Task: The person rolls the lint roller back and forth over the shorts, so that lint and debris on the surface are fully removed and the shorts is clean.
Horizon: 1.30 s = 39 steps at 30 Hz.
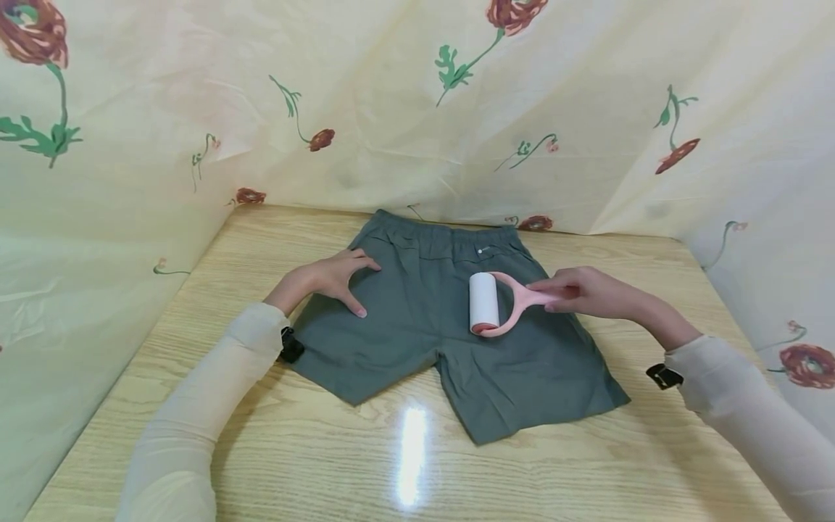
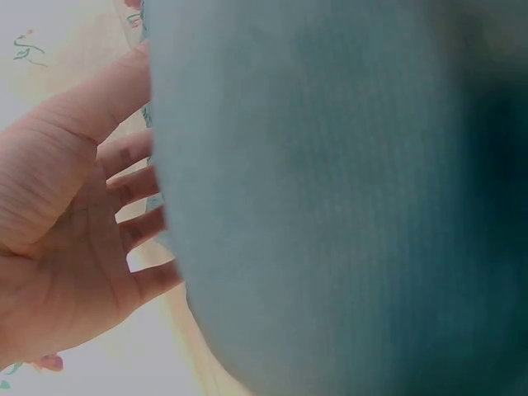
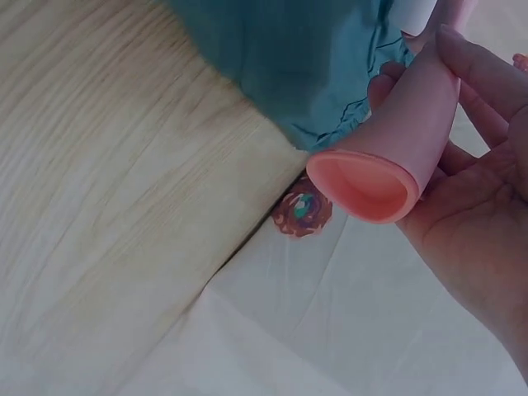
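Dark grey-green shorts (image 1: 404, 312) lie spread on the wooden table, waistband toward the back. My right hand (image 1: 590, 291) grips the pink handle of a lint roller (image 1: 484, 303), whose white roll is over the right half of the shorts. Whether the roll touches the cloth I cannot tell. In the right wrist view the handle's hollow end (image 3: 367, 186) shows, with the thumb and fingers around it. My left hand (image 1: 333, 279) rests on the left side of the shorts, fingers and thumb spread. Cloth (image 2: 313, 198) fills most of the left wrist view and hides the fingertips.
A cream curtain (image 1: 391, 109) with red flowers hangs behind the table (image 1: 313, 449) and along both sides. A bright light reflection (image 1: 412, 457) lies on the tabletop in front of the shorts. Each wrist carries a small black camera (image 1: 665, 376).
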Motion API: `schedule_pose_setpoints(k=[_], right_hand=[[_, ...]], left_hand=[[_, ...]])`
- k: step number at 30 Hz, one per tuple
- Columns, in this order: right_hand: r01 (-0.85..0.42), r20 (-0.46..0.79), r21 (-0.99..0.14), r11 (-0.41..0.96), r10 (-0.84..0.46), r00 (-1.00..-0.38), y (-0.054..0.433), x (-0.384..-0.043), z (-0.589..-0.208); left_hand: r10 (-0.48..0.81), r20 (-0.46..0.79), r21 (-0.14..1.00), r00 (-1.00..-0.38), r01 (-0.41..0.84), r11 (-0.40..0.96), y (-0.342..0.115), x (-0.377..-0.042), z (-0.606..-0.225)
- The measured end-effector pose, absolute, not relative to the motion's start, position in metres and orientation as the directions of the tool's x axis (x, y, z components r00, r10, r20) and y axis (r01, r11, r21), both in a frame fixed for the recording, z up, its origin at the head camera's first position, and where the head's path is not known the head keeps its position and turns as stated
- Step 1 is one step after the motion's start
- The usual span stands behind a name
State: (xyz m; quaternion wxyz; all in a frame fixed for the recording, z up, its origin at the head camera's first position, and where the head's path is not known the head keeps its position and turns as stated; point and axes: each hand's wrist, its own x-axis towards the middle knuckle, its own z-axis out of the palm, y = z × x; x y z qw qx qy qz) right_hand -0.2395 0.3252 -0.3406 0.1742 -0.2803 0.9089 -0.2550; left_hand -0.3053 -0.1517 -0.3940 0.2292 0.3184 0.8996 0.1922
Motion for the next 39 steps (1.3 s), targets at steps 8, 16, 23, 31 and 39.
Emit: schedule_pose_setpoints(k=[8, 16, 23, 31, 39], right_hand=[[-0.449, -0.157, -0.536, 0.715, -0.607, -0.78, 0.344, -0.234, -0.338], [-0.411, -0.177, -0.512, 0.754, -0.561, -0.808, 0.359, -0.227, -0.333], [-0.402, -0.181, -0.482, 0.778, -0.538, -0.824, 0.368, -0.221, -0.33], [-0.422, -0.147, -0.472, 0.774, -0.541, -0.828, 0.379, -0.216, -0.331], [-0.456, -0.094, -0.464, 0.76, -0.554, -0.827, 0.368, -0.221, -0.333]], left_hand=[[0.66, -0.291, 0.489, -0.693, 0.485, 0.725, -0.149, -0.305, -0.394], [0.645, -0.297, 0.477, -0.704, 0.476, 0.739, -0.149, -0.304, -0.396], [0.645, -0.292, 0.484, -0.706, 0.472, 0.737, -0.148, -0.301, -0.396], [0.648, -0.284, 0.477, -0.706, 0.482, 0.735, -0.148, -0.3, -0.395], [0.643, -0.288, 0.491, -0.71, 0.467, 0.736, -0.149, -0.301, -0.396]])
